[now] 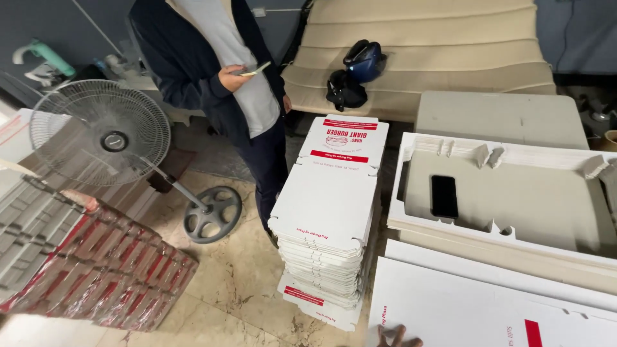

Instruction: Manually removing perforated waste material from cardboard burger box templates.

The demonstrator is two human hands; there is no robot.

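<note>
Fingers (pixel 398 335) on white cardboard sheet (pixel 463 308)

Flat white cardboard sheet (pixel 488 315) with red print — lying flat at lower right, fingertips touching its bottom edge.

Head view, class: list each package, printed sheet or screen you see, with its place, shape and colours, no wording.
Stack of flat boxes: centre floor, white, red print.
Dark phone: face-up on grey-and-white die-cut sheets, right.
White sheet: bottom right, red marks, fingertips at its edge.
Fanned sheets: left floor, red and grey.
</note>
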